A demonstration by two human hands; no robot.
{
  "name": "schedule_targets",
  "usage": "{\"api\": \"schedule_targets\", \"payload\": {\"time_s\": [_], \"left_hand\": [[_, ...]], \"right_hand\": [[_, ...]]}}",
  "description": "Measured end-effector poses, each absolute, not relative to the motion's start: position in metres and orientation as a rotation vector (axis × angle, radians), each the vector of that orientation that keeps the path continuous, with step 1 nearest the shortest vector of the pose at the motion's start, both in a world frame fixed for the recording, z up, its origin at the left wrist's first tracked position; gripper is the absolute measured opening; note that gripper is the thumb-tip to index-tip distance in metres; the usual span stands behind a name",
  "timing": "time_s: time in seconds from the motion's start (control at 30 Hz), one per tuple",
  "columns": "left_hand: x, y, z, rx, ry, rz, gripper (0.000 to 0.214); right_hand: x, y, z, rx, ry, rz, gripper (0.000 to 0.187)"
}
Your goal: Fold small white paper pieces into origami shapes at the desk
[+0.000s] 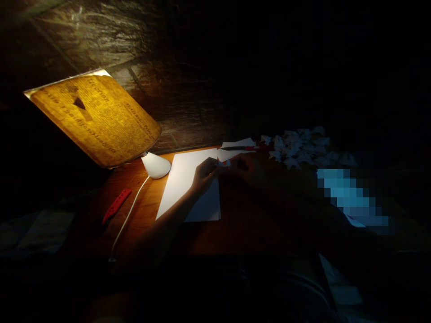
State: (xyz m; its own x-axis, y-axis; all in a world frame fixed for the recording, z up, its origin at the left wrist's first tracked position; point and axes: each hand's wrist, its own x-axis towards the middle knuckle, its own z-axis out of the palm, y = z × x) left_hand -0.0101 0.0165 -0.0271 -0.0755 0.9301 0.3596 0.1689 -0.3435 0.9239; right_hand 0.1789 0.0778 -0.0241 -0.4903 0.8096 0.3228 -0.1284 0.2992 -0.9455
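A small folded paper piece (222, 163), pale with pointed tips, is held up between my hands above the right edge of a white paper sheet (180, 179). My left hand (205, 172) is closed, pinching the piece from the left. From the right, my right hand (245, 167) reaches it with curled fingers; deep shadow hides much of that hand. Just behind them, a tool with a dark blade and red end (249, 148) lies across another piece of white paper (237, 142).
A lamp (156, 167) with a printed yellow shade (90, 116) stands at the left, its white cord (129, 215) running forward. Beside the cord lies a red-handled cutter (116, 205). Many folded paper pieces (292, 146) are heaped at the right, behind a pixelated bluish area (350, 195).
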Motion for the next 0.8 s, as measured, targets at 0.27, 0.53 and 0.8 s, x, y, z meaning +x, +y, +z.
{"api": "schedule_targets", "payload": {"time_s": [0.27,0.53,0.8], "left_hand": [[-0.0099,0.0187,-0.0266,1.502,1.177,1.507,0.041],[-0.0149,0.0203,-0.0315,1.456,1.19,1.491,0.044],[-0.0115,0.0225,-0.0306,1.483,1.175,1.425,0.046]], "right_hand": [[0.1779,0.0769,-0.0235,-0.631,-1.696,1.314,0.028],[0.1771,0.0783,-0.0274,-0.636,-1.711,1.33,0.039],[0.1774,0.0775,-0.0272,-0.574,-1.716,1.368,0.034]]}}
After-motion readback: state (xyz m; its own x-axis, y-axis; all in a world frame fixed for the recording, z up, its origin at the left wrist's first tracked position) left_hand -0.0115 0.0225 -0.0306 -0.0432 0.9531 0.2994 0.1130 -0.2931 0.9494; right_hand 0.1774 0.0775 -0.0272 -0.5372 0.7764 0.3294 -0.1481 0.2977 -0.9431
